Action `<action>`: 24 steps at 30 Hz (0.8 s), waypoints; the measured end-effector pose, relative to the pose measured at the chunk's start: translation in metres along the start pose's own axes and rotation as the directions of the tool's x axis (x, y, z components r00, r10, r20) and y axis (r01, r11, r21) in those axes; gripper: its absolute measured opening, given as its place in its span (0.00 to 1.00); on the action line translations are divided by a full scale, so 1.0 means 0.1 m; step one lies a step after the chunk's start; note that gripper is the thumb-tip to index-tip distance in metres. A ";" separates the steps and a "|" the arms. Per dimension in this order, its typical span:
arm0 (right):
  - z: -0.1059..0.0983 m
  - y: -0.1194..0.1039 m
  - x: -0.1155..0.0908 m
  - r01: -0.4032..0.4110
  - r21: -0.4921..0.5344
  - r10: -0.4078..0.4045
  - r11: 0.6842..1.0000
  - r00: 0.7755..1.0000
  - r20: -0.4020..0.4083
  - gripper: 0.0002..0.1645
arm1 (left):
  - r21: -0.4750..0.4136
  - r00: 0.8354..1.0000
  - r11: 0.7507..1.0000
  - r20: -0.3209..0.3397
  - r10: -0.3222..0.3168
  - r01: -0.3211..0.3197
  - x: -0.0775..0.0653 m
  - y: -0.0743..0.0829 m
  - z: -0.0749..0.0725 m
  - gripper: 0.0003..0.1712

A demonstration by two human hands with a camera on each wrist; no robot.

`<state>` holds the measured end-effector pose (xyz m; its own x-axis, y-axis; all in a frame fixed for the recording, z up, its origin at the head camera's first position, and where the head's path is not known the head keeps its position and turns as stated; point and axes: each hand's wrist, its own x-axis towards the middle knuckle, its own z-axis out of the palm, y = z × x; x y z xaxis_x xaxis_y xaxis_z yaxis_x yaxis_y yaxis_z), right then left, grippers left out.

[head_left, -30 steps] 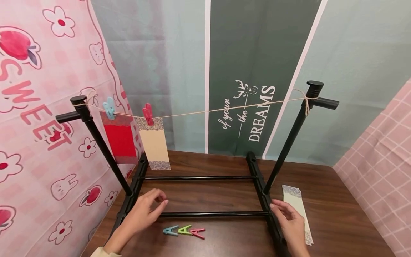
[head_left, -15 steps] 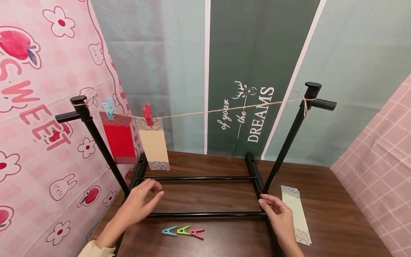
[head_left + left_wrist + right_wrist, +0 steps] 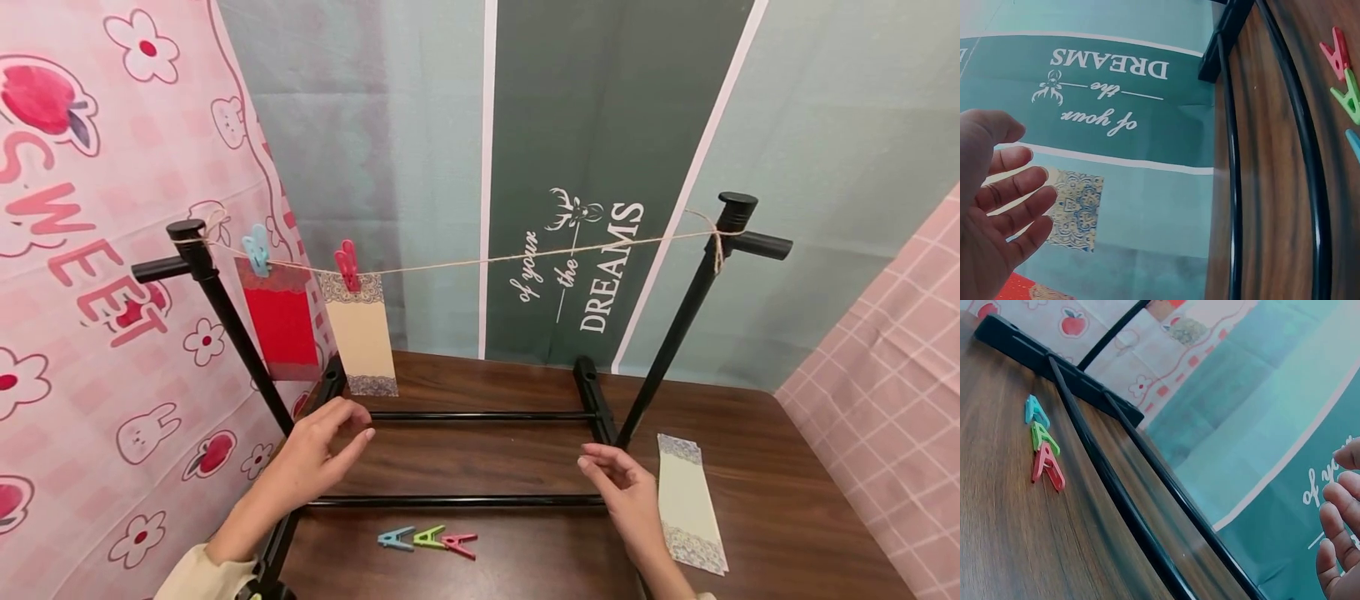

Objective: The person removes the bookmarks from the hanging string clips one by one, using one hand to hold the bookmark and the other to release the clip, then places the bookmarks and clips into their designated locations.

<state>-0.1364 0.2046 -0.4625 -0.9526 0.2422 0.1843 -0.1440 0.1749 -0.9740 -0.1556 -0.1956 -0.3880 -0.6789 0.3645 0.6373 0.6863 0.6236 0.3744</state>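
Observation:
Loosely bent and holding nothing, my left hand (image 3: 322,454) hovers by the left upright of a black rack, below the hanging cards. My right hand (image 3: 622,492), also bare between its fingers, is over the rack's right side, left of a stack of cream cards (image 3: 688,504) with patterned ends. From the twine (image 3: 480,262) hang a red card (image 3: 281,327) under a blue clothespin (image 3: 256,252) and a cream card (image 3: 362,342) under a pink clothespin (image 3: 347,267). A blue clothespin (image 3: 396,539), a green clothespin (image 3: 429,537) and a red clothespin (image 3: 460,546) lie in a row on the table.
Two uprights, the left post (image 3: 240,333) and right post (image 3: 675,333), carry the twine. Low crossbars, a front bar (image 3: 457,502) and a back bar (image 3: 480,416), join the rack's feet above the wooden table (image 3: 772,483). Printed cloths hang behind and at both sides.
Both hands have risen a little, the left shifting left and the right moving left off the rack's foot and away from the card stack. The hanging cards and clothespins stay put.

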 end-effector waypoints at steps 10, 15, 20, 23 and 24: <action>0.15 -0.06 0.03 0.063 -0.005 -0.063 0.998 0.997 0.052 0.12 | 0.024 0.997 0.998 -0.052 0.065 -0.064 0.15 0.03 -0.15 0.14; 0.24 -0.09 0.04 0.077 0.007 -0.077 0.997 0.994 0.079 0.11 | 0.036 0.995 0.996 -0.051 0.087 -0.086 0.20 0.02 -0.21 0.15; 0.32 -0.12 0.05 0.103 0.034 -0.106 0.994 0.988 0.111 0.11 | 0.045 0.995 0.995 -0.044 0.085 -0.084 0.26 0.02 -0.28 0.16; 0.37 -0.13 0.06 0.119 0.045 -0.124 0.992 0.984 0.131 0.12 | 0.059 0.996 0.996 -0.043 0.075 -0.073 0.30 0.03 -0.32 0.16; 0.38 -0.14 0.06 0.122 0.052 -0.128 0.991 0.982 0.138 0.12 | 0.066 0.997 0.996 -0.042 0.069 -0.066 0.31 0.03 -0.34 0.17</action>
<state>-0.1507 0.1670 -0.4529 -0.9542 0.0837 0.2873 -0.2726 0.1536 -0.9498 -0.1658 -0.2063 -0.3443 -0.6188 0.3772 0.6891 0.7106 0.6427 0.2863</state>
